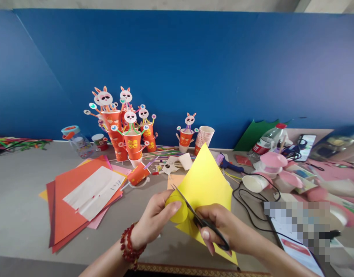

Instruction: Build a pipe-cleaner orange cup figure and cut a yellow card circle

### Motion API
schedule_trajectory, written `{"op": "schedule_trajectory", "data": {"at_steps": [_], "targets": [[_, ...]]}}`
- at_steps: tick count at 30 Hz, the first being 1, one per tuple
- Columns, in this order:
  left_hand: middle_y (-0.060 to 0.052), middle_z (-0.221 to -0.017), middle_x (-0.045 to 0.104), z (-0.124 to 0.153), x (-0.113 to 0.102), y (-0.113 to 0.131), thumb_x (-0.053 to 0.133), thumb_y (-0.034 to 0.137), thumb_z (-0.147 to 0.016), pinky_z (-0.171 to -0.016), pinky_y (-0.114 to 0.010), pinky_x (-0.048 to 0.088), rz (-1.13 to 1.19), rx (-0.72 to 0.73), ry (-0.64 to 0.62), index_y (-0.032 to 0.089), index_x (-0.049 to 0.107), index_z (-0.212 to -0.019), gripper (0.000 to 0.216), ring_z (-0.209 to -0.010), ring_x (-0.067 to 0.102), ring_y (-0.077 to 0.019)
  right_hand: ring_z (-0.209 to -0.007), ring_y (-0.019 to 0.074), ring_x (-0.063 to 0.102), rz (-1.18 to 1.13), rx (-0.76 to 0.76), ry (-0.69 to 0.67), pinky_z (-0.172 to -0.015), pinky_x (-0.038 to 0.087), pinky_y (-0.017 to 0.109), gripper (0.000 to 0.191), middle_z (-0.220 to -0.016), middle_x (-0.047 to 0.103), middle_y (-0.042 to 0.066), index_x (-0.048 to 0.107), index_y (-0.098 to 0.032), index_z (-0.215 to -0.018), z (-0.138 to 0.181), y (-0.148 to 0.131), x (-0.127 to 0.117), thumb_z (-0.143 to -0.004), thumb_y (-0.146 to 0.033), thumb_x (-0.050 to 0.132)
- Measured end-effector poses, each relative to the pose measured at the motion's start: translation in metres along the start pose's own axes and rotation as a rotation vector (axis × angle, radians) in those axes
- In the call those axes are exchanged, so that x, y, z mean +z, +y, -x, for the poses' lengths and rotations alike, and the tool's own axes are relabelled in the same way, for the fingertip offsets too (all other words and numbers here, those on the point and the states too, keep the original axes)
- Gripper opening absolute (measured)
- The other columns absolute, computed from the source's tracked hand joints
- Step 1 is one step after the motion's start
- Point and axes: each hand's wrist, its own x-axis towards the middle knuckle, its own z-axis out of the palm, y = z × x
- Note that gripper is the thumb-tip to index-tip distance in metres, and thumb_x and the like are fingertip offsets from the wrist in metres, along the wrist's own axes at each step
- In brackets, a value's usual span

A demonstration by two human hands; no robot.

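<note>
Black-handled scissors (211, 227) are gripped in my right hand (223, 227), their blades parted at the edge of a sheet of yellow paper (205, 181). My left hand (156, 215), with a red bead bracelet on its wrist, pinches a rounded yellow piece (179, 212) between thumb and fingers. The blades lie between this rounded piece and the large sheet; whether the two are still joined I cannot tell. The sheet stands tilted above the table, its pointed corner upward. Beneath it, part of a pale orange paper (174, 181) shows.
Red paper cups (132, 144) with rabbit faces stand at the back left. Stacked coloured paper (69, 192) lies left. A cup stack (205, 136), blue glue gun (231, 166), bottle (269, 140), black cable (247, 207), pink-and-white cups (273, 161) and a screen device (298, 246) are right.
</note>
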Motion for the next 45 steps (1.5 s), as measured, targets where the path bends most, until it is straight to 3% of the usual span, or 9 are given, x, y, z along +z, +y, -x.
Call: {"op": "schedule_trajectory", "data": {"at_steps": [10,16,21,27,29,34,39,45], "targets": [[-0.001,-0.071,0.051,0.0,-0.001,0.0,0.052,0.045,-0.094,-0.057,-0.021,0.035,0.036,-0.032,-0.003,0.013,0.06,-0.08,0.036,-0.064,0.041,-0.0114,-0.036,0.0058,0.043,0.006,-0.027,0.007,-0.031,0.029,0.014,0.061,-0.05,0.058,-0.003,0.044,-0.021,-0.07,-0.001,0.002,-0.001,-0.069,-0.078,0.064],[-0.001,-0.071,0.053,0.001,0.003,-0.008,0.057,0.045,-0.092,-0.058,-0.02,0.037,0.078,-0.048,0.057,0.013,0.063,-0.079,0.035,-0.063,0.043,-0.0106,-0.033,0.0059,0.041,0.021,-0.02,0.049,-0.029,0.029,0.015,0.063,-0.049,0.059,-0.002,0.044,-0.021,-0.068,-0.002,0.002,0.002,-0.068,-0.081,0.061],[-0.005,-0.095,0.067,0.007,0.019,-0.02,0.063,0.04,-0.09,-0.074,-0.024,0.049,0.155,-0.004,0.262,0.018,0.067,-0.107,0.028,-0.082,0.059,-0.0166,-0.034,0.0058,0.041,0.007,-0.045,0.132,-0.03,0.027,0.015,0.065,-0.049,0.057,-0.001,0.045,-0.02,-0.066,-0.003,-0.003,0.012,-0.067,-0.084,0.058],[-0.011,-0.117,0.067,0.017,0.037,-0.03,0.054,0.045,-0.094,-0.092,-0.036,0.05,0.221,0.108,0.333,0.019,0.06,-0.124,0.041,-0.104,0.062,-0.0256,-0.034,0.005,0.041,-0.078,-0.105,0.164,-0.031,0.031,0.015,0.067,-0.053,0.06,0.0,0.048,-0.019,-0.072,-0.009,-0.003,0.023,-0.068,-0.085,0.057],[-0.01,-0.113,0.068,0.018,0.039,-0.03,0.056,0.044,-0.093,-0.09,-0.034,0.05,0.114,0.128,0.355,0.018,0.061,-0.12,0.037,-0.101,0.062,-0.0246,-0.034,0.0048,0.042,-0.101,-0.132,0.16,-0.03,0.031,0.014,0.064,-0.055,0.061,0.0,0.049,-0.018,-0.075,-0.012,0.0,0.025,-0.071,-0.081,0.059],[-0.003,-0.08,0.065,0.013,0.038,-0.026,0.048,0.034,-0.099,-0.07,-0.024,0.048,-0.185,0.128,0.461,0.016,0.066,-0.093,0.026,-0.071,0.058,-0.0147,-0.035,0.0046,0.044,-0.165,-0.212,0.127,-0.031,0.031,0.014,0.058,-0.062,0.065,0.003,0.049,-0.017,-0.081,-0.016,0.006,0.029,-0.08,-0.074,0.056],[-0.003,-0.087,0.066,0.011,0.035,-0.029,0.047,0.032,-0.1,-0.076,-0.025,0.049,-0.222,0.168,0.561,0.019,0.062,-0.106,0.021,-0.08,0.061,-0.0162,-0.036,0.0043,0.046,-0.202,-0.195,0.074,-0.033,0.031,0.014,0.058,-0.067,0.068,0.005,0.049,-0.016,-0.083,-0.014,0.004,0.029,-0.079,-0.074,0.057],[-0.003,-0.088,0.066,0.008,0.03,-0.027,0.046,0.032,-0.1,-0.074,-0.024,0.049,-0.202,0.183,0.517,0.019,0.062,-0.102,0.02,-0.077,0.06,-0.0149,-0.036,0.0037,0.046,-0.213,-0.172,0.085,-0.033,0.031,0.014,0.057,-0.069,0.07,0.007,0.048,-0.016,-0.081,-0.015,0.002,0.029,-0.08,-0.073,0.057]]}}
